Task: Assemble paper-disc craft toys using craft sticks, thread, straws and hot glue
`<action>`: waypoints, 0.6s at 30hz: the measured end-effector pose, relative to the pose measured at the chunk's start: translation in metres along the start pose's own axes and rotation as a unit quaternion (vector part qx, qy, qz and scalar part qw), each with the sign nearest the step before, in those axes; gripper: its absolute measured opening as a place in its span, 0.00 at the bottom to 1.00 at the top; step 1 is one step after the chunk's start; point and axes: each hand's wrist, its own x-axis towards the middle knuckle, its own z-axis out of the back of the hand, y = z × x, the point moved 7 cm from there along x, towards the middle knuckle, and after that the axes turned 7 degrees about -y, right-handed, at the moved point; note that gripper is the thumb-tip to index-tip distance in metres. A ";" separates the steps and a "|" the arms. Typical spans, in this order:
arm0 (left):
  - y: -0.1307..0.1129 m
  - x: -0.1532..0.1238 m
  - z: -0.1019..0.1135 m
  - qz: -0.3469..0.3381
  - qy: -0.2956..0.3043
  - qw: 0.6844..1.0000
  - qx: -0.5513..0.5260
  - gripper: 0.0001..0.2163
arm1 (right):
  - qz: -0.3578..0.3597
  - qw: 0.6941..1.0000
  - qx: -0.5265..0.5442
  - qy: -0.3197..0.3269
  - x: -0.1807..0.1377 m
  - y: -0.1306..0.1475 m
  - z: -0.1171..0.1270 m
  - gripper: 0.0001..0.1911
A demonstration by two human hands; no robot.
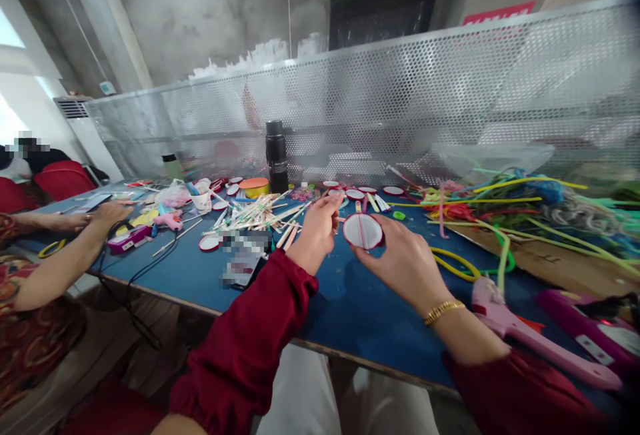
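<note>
In my right hand [405,258], a small round white disc with a red rim [363,232] is gripped by its edge between thumb and fingers. A thin stick lies across the disc's face from top to bottom. Just left of it, my left hand [317,228] is raised with its fingers pinched together; whatever may be between them is too small to make out. Both hands are above the blue table [345,305]. Beyond them lie several similar red-rimmed discs [355,193]. A pink glue gun [537,335] rests to the right of my right forearm.
Loose wooden sticks [260,215] and a phone [245,265] lie left of my hands. A black bottle [277,158] stands behind. Coloured pipe cleaners [565,211] cover cardboard [555,261] at right, near a purple device [590,328]. At left are a co-worker's arms [65,255] and another glue gun [169,221].
</note>
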 end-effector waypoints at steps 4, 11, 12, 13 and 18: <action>-0.001 -0.019 -0.009 -0.029 0.021 0.999 0.014 0.17 | 0.035 0.996 0.038 -0.072 -0.016 -0.011 0.013 0.33; 0.005 -0.033 -0.014 -0.043 0.021 0.999 0.014 0.19 | 0.043 0.994 0.043 -0.093 -0.024 -0.008 0.013 0.33; 0.005 -0.032 -0.014 -0.048 0.019 0.999 0.011 0.19 | 0.044 0.994 0.042 -0.093 -0.024 -0.007 0.013 0.33; 0.006 -0.031 -0.013 -0.052 0.017 0.998 0.008 0.19 | 0.046 0.994 0.041 -0.093 -0.024 -0.006 0.013 0.33; 0.010 -0.029 -0.013 -0.052 0.018 0.999 0.002 0.18 | 0.052 0.993 0.037 -0.095 -0.024 -0.003 0.015 0.33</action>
